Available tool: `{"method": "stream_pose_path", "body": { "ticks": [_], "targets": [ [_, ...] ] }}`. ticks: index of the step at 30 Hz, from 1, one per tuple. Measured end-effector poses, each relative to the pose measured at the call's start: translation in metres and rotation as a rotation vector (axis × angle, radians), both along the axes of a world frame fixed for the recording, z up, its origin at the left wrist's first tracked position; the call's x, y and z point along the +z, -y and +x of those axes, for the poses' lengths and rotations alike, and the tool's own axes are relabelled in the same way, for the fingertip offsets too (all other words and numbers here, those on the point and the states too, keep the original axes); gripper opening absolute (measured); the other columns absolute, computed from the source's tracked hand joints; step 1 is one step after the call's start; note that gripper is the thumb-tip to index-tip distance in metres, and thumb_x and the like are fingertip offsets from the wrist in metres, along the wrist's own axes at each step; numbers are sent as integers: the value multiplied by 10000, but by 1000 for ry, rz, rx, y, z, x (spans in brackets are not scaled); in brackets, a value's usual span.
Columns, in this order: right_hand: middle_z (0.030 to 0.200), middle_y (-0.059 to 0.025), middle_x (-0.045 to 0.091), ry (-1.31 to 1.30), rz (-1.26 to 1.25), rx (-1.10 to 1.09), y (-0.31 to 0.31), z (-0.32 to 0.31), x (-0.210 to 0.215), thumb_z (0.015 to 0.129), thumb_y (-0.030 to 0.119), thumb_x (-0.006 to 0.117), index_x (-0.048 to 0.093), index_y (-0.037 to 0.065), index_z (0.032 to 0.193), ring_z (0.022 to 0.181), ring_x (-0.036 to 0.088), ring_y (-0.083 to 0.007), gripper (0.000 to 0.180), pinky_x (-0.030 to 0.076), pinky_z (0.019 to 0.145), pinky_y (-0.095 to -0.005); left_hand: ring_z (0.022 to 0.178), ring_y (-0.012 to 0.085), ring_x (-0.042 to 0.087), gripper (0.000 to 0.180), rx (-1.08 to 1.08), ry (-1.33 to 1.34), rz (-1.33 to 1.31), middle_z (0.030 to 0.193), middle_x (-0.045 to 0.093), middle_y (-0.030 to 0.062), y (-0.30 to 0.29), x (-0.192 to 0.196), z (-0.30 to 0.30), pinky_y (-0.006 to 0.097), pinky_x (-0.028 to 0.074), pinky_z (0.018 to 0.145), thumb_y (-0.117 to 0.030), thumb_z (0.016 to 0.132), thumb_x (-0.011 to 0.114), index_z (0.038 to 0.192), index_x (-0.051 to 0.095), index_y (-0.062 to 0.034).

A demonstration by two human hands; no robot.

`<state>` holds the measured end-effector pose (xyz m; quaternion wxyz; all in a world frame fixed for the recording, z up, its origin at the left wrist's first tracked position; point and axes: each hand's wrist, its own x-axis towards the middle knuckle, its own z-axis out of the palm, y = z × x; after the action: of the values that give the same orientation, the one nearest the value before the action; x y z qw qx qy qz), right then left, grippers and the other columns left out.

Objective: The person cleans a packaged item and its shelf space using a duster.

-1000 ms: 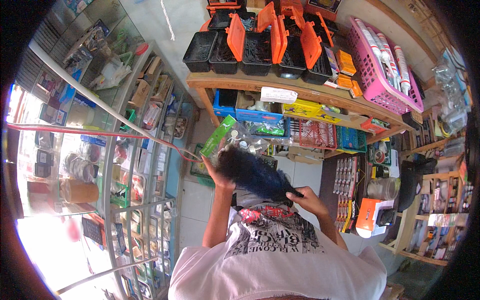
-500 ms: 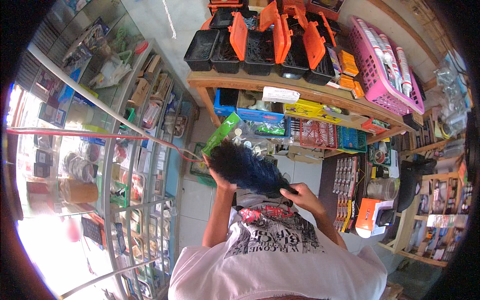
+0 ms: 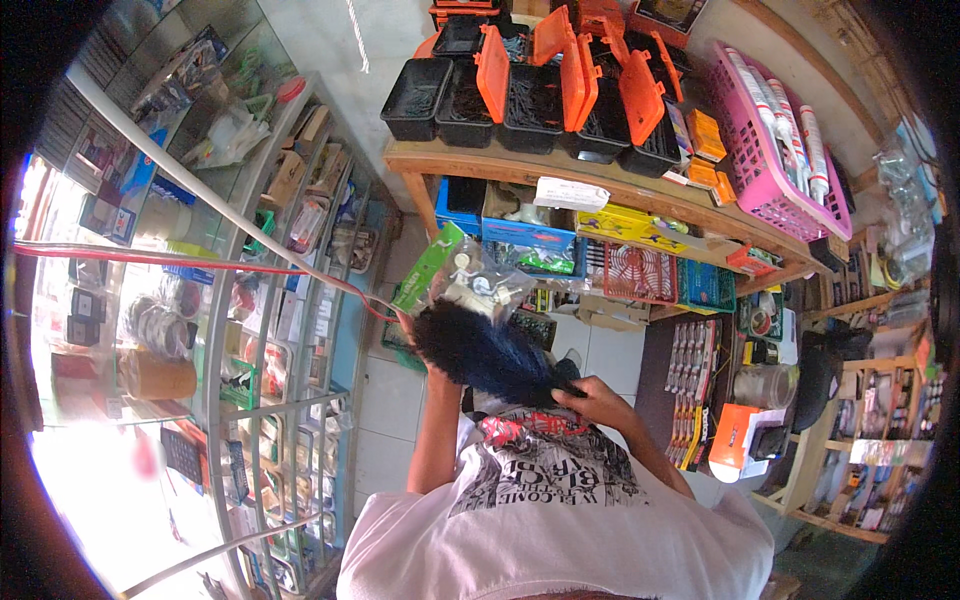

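Observation:
My right hand (image 3: 600, 403) is closed around the handle end of a dark blue-black feather duster (image 3: 490, 350). The duster slants up to the left, its bushy end in front of my left hand (image 3: 408, 328). Behind the feathers, my left hand holds up a clear plastic packet (image 3: 485, 280) with a green header card (image 3: 430, 266); whitish pieces show inside. Most of the left fingers are hidden by the duster, which overlaps the lower part of the packet.
A wooden shelf (image 3: 480, 160) ahead carries black bins (image 3: 535, 105) with orange lids and a pink basket (image 3: 745, 150) of white tubes. Glass display shelving (image 3: 225, 330) runs along the left, with a cable (image 3: 180, 170) across it. An orange box (image 3: 735, 435) stands right.
The duster has shifted a little down and left, and more of the packet now shows above it. The right hand has moved slightly left and down with the handle.

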<state>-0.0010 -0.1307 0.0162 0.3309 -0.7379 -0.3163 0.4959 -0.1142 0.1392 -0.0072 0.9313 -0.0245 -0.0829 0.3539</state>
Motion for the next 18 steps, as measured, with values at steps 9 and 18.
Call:
{"method": "stream_pose_path", "body": {
  "ticks": [9, 18],
  "targets": [
    [634, 12, 512, 72, 3, -109, 34, 19, -8, 954, 435, 668, 651, -53, 850, 646, 443, -93, 500, 415, 588, -308, 1349, 338, 435, 874, -43, -318, -9, 1498, 444, 152, -14, 6, -3, 503, 330, 1144, -749, 915, 367, 1531, 372, -128],
    [617, 47, 403, 89, 146, -251, 37, 27, -10, 931, 361, 717, 544, -40, 706, 613, 374, -88, 492, 351, 530, -314, 1395, 356, 395, 824, -140, -121, -162, 1525, 418, 173, -9, 11, 4, 499, 308, 1170, -709, 949, 345, 1521, 382, -117]
  ]
}}
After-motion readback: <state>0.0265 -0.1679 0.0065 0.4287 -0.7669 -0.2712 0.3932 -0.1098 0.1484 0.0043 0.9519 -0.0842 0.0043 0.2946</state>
